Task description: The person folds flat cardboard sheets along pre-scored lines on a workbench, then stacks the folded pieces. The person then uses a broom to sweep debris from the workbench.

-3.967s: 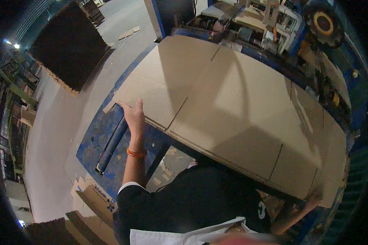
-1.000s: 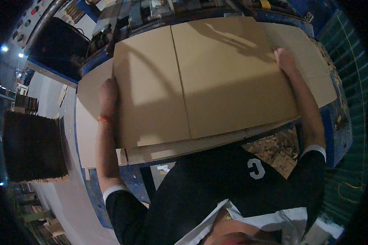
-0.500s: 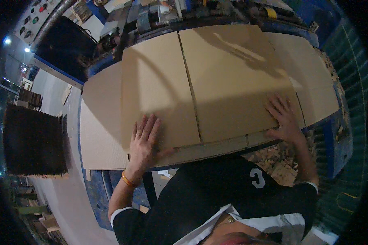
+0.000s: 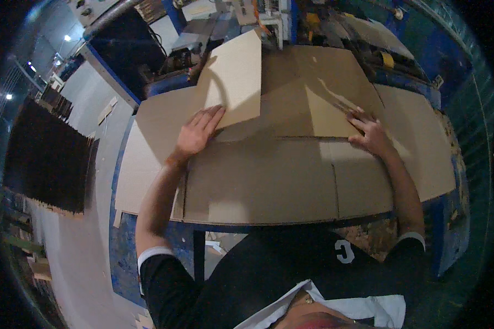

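Head view: a blue bench (image 4: 127, 247) is largely covered by a wide cardboard sheet (image 4: 258, 183), on whose far part a smaller sheet (image 4: 304, 90) is laid, its left flap (image 4: 236, 79) tilted up. That flap is touched at its near left corner by the left hand (image 4: 200, 131), fingers straight and close together, though any pinch cannot be told; the smaller sheet's near right corner is covered by the right hand (image 4: 370, 133), fingers loosely spread.
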